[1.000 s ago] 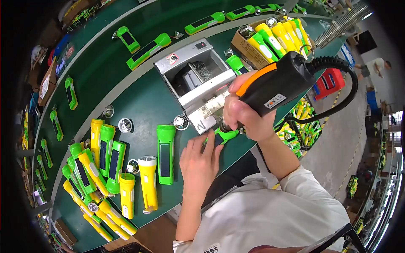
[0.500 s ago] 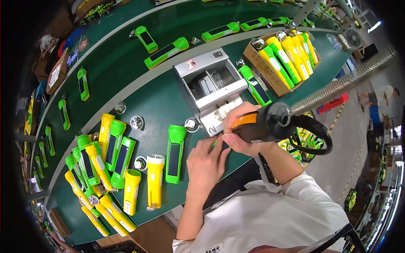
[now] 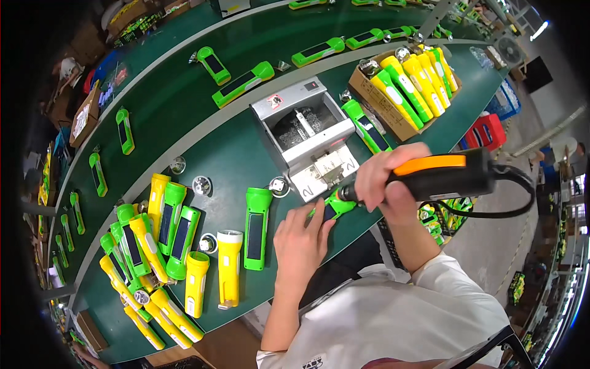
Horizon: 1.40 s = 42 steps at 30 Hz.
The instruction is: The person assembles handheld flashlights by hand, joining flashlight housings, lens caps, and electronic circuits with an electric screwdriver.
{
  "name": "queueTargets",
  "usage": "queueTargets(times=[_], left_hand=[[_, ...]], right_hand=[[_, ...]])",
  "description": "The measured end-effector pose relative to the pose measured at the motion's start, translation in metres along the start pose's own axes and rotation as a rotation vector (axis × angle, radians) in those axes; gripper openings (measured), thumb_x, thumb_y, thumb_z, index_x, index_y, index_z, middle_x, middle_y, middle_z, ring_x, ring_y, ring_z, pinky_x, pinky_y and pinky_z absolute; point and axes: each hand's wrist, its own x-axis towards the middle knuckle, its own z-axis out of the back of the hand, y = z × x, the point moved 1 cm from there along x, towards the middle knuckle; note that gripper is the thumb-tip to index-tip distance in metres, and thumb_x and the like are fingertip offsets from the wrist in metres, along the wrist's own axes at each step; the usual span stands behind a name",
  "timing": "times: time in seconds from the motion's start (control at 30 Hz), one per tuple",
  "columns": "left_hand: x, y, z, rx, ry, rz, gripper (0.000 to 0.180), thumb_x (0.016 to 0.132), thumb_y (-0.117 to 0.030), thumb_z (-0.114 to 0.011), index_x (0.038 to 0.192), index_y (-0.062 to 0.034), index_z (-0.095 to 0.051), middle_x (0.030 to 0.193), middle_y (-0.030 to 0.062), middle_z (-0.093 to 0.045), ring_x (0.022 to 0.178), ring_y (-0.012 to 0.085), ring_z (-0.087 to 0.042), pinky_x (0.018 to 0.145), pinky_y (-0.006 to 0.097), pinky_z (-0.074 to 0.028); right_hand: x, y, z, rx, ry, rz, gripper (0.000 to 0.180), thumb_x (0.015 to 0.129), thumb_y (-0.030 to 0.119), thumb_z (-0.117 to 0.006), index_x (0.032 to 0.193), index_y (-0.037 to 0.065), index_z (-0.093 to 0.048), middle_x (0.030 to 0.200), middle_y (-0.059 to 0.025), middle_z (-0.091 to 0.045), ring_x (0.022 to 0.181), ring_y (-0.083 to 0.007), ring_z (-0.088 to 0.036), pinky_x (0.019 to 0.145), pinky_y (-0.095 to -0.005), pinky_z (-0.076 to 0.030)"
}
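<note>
Clutching power screwdriver [image 3: 455, 179] in closed right hand [image 3: 384, 181], pinning green flashlight [image 3: 338, 205] mid-frame with half-curled left hand [image 3: 302, 240]. Seemingly mid-fastening, with reflectors [image 3: 201, 186] apparently left unfitted, centre left

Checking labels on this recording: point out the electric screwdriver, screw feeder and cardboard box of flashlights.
Electric screwdriver [image 3: 458, 181], head view: black housing.
Screw feeder [image 3: 321, 141], head view: grey front wall.
Cardboard box [image 3: 372, 97], head view: brown side wall.

Green workbench [image 3: 227, 160], yellow and green flashlights [image 3: 256, 230], grey machine [image 3: 319, 146], silver reflectors [image 3: 201, 185], cardboard box [image 3: 380, 106]
</note>
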Motion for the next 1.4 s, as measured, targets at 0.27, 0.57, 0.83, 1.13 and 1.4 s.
queueTargets(times=[0.27, 0.57, 0.83, 1.13, 1.4], left_hand=[[0.002, 0.002, -0.002, -0.005, -0.001, -0.024, 0.038, 0.081, -0.017, -0.082, 0.116, -0.0033, -0.074, 0.102, 0.0093, -0.069, 0.089, 0.0270, -0.067, 0.074, 0.037, -0.054], [0.001, 0.004, -0.001, -0.022, -0.002, -0.019, 0.039, 0.080, -0.016, -0.083, 0.116, -0.0041, -0.074, 0.102, 0.0102, -0.069, 0.088, 0.0276, -0.067, 0.074, 0.038, -0.055], [0.002, 0.004, -0.003, -0.028, -0.012, -0.045, 0.039, 0.080, -0.015, -0.082, 0.116, -0.0027, -0.073, 0.101, 0.0124, -0.069, 0.088, 0.0286, -0.067, 0.075, 0.038, -0.055], [-0.001, 0.007, -0.007, 0.009, -0.014, -0.048, 0.037, 0.082, -0.021, -0.080, 0.115, -0.0038, -0.073, 0.104, 0.0073, -0.069, 0.094, 0.0255, -0.065, 0.074, 0.037, -0.052], [-0.001, 0.006, -0.005, 0.004, -0.018, -0.047, 0.036, 0.083, -0.018, -0.080, 0.114, -0.0038, -0.073, 0.104, 0.0080, -0.069, 0.092, 0.0263, -0.066, 0.075, 0.038, -0.053]], right_hand=[[0.006, -0.007, 0.001, -0.079, -0.123, 0.085, 0.034, 0.100, 0.027, -0.065, 0.119, 0.008, -0.043, 0.068, -0.0033, -0.053, 0.053, -0.0137, -0.052, 0.053, -0.0306, -0.048], [0.009, -0.007, 0.000, -0.102, -0.111, 0.070, 0.034, 0.100, 0.025, -0.065, 0.119, 0.008, -0.042, 0.066, -0.0040, -0.052, 0.052, -0.0136, -0.050, 0.052, -0.0303, -0.048], [0.036, -0.010, -0.010, -0.372, -0.161, -0.222, 0.027, 0.091, -0.001, -0.064, 0.114, 0.000, -0.052, 0.067, -0.0045, -0.056, 0.047, -0.0110, -0.051, 0.045, -0.0261, -0.043], [0.037, 0.002, -0.012, -0.201, -0.241, -0.302, 0.024, 0.092, 0.002, -0.064, 0.111, -0.003, -0.051, 0.058, -0.0051, -0.053, 0.043, -0.0121, -0.050, 0.043, -0.0272, -0.043], [-0.003, 0.010, -0.010, -0.164, -0.174, -0.290, 0.027, 0.093, 0.006, -0.062, 0.111, 0.000, -0.043, 0.059, -0.0050, -0.048, 0.042, -0.0134, -0.046, 0.043, -0.0291, -0.043]])
